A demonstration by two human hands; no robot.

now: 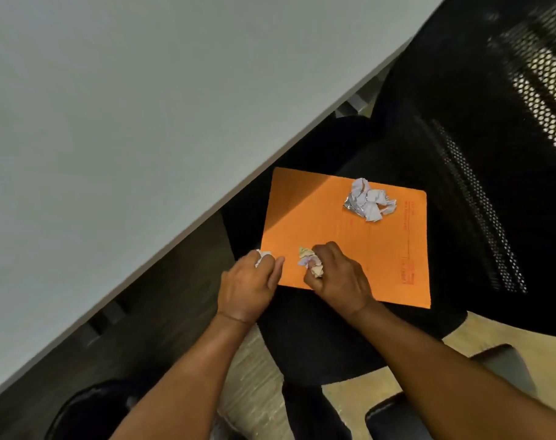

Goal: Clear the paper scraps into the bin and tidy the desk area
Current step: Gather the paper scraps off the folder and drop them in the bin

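Observation:
An orange folder (333, 230) lies flat on the seat of a black office chair (302, 341). My left hand (248, 287) is at the folder's near left corner, closed around a small white paper scrap (263, 256). My right hand (340, 277) rests on the folder's near edge and grips a crumpled pale paper scrap (311, 262). A larger crumpled wad of white paper (368, 201) sits loose on the far right part of the folder, apart from both hands. A dark round bin (92, 411) shows at the bottom left, under the desk.
The grey desk top (111, 122) fills the upper left, its edge running diagonally just left of the folder. The chair's black mesh backrest (498, 154) rises on the right. A chair base leg (429, 404) crosses the pale floor at the lower right.

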